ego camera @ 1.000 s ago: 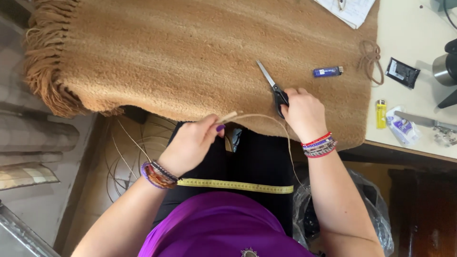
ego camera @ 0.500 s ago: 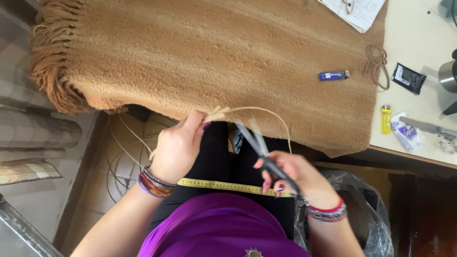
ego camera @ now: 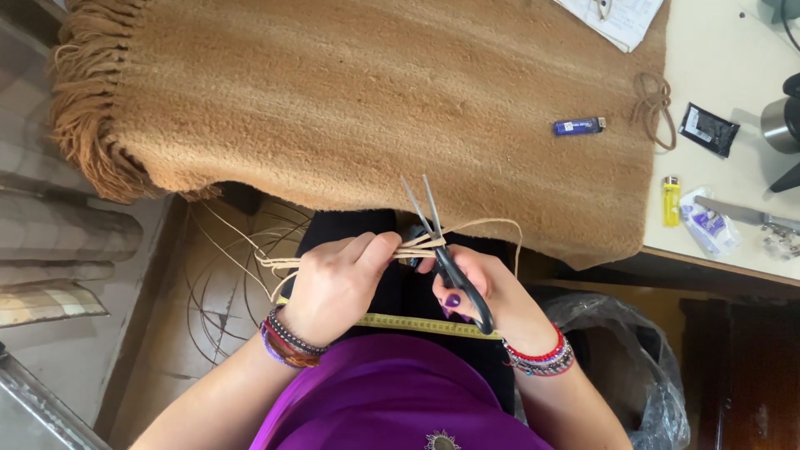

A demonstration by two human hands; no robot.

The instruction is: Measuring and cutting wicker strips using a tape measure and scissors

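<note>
Since the earlier frame we had brought our right hand up from our lap, so the black-handled scissors met the tan cord in front of us, blades parted and pointing toward the far side.

We sat at a pale table draped with one brown woolly blanket, its fringe hanging off the left edge. Below on the left we saw a tiled floor and a coil of thin strands.

Our left hand had its fingers curled and pinching several cord strands together. Our right hand's fingers were wrapped through the scissor handles. One yellow measuring tape lay across our lap, near us.

Further right we counted two lighters, one blue on the blanket and one yellow on the table. One knotted brown cord lay at the blanket's right edge, one black packet beyond it, and one knife near the right edge. A plastic bag sat under the table.
</note>
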